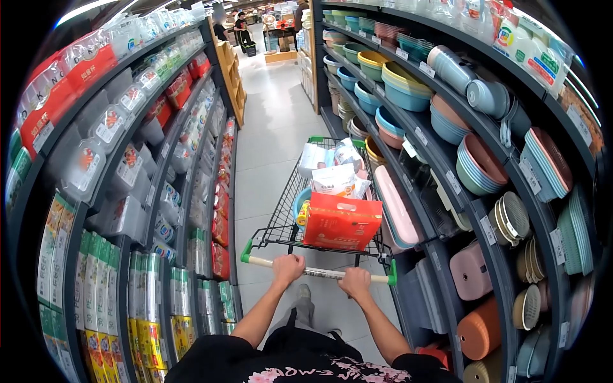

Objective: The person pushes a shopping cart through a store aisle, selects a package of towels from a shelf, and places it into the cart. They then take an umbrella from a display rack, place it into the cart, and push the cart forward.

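The left hand (289,269) and right hand (355,281) have fingers clamped around the handlebar (322,273) of the wire shopping cart (281,242), which holds a red carry-handle package (343,225).

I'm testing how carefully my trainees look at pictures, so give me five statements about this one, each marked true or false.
1. The left hand and right hand grip the cart handle. True.
2. The handle is entirely black. False: its bar is cream, with green end caps.
3. A white pouch lies beyond the red package. True.
4. The red package sits farthest from the handle. False: it is at the near end.
5. Plastic basins stand on the right-hand shelves. True.
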`<control>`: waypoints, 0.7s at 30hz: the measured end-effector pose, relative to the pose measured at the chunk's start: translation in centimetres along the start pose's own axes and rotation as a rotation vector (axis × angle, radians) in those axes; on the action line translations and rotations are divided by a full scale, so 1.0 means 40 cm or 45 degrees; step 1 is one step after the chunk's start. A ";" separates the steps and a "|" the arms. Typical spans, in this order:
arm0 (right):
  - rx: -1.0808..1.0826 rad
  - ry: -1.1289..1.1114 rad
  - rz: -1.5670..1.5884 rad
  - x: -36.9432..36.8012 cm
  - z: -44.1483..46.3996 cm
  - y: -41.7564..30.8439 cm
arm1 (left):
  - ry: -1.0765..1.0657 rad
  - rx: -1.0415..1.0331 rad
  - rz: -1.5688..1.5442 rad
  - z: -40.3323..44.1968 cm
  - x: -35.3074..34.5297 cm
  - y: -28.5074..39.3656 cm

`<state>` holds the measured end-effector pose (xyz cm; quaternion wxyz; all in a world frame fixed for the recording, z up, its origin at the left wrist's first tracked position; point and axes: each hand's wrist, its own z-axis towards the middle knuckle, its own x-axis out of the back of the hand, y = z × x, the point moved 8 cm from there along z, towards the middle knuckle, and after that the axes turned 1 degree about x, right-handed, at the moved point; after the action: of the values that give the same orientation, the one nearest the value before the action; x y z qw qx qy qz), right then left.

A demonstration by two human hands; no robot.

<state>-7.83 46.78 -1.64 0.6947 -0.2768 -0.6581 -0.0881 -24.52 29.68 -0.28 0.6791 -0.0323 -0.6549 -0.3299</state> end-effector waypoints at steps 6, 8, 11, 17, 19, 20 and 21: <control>-0.001 0.035 0.000 -0.008 0.105 0.011 | 0.063 0.012 -0.009 0.102 -0.026 -0.005; -0.011 0.020 -0.022 0.003 0.141 0.021 | 0.067 -0.004 -0.027 0.137 -0.028 0.012; -0.026 0.002 -0.034 -0.004 0.209 0.000 | 0.067 -0.012 -0.051 0.205 -0.034 -0.012; -0.009 0.033 -0.002 0.007 0.350 -0.002 | -0.075 -0.136 -0.117 0.349 -0.064 -0.021; 0.019 0.072 0.027 0.021 0.399 -0.012 | -0.173 -0.197 -0.126 0.403 -0.046 -0.010; 0.018 0.062 0.048 0.022 0.421 -0.018 | -0.352 -0.242 -0.100 0.420 -0.055 -0.007; 0.017 0.052 0.072 0.025 0.446 -0.017 | -0.532 -0.285 -0.071 0.437 -0.066 0.004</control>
<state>-23.47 55.38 -0.83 0.7121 -0.2887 -0.6362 -0.0695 -39.45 39.19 -0.19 0.5115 -0.1568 -0.7413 -0.4053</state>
